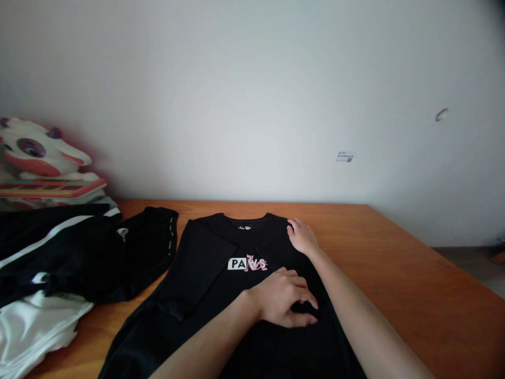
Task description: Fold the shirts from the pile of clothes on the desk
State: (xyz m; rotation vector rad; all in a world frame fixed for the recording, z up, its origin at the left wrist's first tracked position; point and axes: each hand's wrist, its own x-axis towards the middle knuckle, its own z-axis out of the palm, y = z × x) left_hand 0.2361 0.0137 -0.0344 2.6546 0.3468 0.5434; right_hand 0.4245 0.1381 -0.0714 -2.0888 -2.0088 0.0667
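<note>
A black T-shirt [221,295] lies front up on the table, its collar toward the wall. White lettering and a pink cartoon figure mark its chest. Both sleeves lie folded inward over the front. My left hand [282,298] rests on the shirt just below the print, fingers curved and thumb apart, with nothing in its grasp. At the shirt's right shoulder, my right hand [303,238] lies along the folded edge, its fingers stretched over the fabric. The lower end of the shirt runs out of view beneath my forearms.
Dark clothes with white stripes [82,252] are heaped on the left, beside white cloth [37,326]. Behind them stands a cow-shaped toy keyboard [47,158]. The wooden table [394,284] meets a pale wall [244,105] at the back, and its right edge slants toward me.
</note>
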